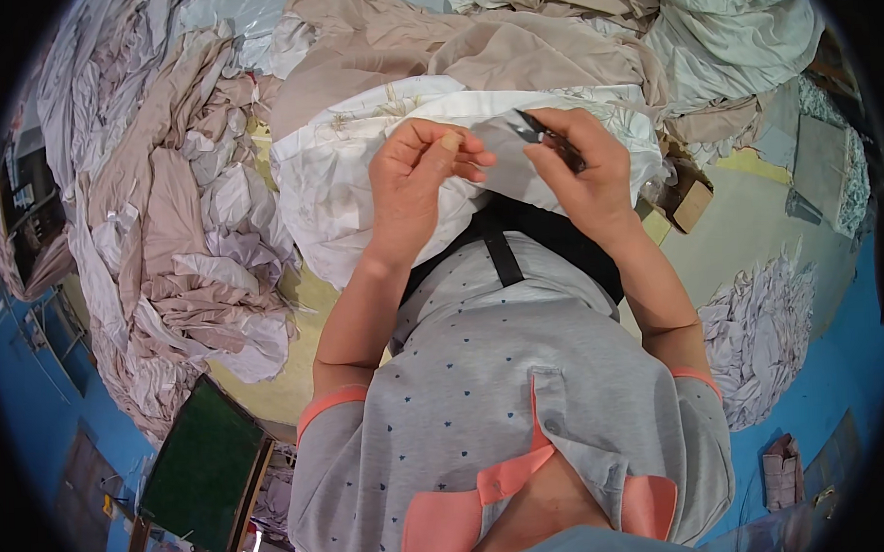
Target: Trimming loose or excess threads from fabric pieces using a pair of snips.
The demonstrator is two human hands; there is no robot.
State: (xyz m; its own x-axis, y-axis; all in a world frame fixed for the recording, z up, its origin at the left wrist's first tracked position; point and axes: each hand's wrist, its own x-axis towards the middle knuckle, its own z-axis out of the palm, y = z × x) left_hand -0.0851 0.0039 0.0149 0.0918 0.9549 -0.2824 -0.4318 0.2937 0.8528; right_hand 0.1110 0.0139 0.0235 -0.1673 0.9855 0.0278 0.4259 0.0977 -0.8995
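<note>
Right hand: closed around a pair of dark snips; the right hand (594, 164) keeps the handles inside the fist, with the blades out past the thumb and forefinger.
Snips: the snips (534, 125) have their long axis slanting from the palm up and to the left, points away from the body; how far the blades are parted is too small to tell.
Left hand: the left hand (414, 175) is half curled, thumb bent in close to the forefinger; whether a thread is pinched there I cannot tell.
Gap between hands: the left fingertips are to the left of the blades and slightly nearer the body, close but apart; the snips point past their far side rather than straight at them.
Brown threads: the brown threads (389, 103) lie just beyond the left hand, farther left than the snip points; the left hand is nearer to them. Loose or stitched down, I cannot tell.
White cloth: the white cloth (327, 197) spreads under and around both hands, reaching the lap on the near side.
Beige cloth: the beige cloth (376, 50) lies beyond the white, bunched in folds.
Left heap: the heap of crumpled fabric (172, 212) runs down the person's left side.
Right side: a small cardboard box (692, 199) sits just past the white cloth's edge.
</note>
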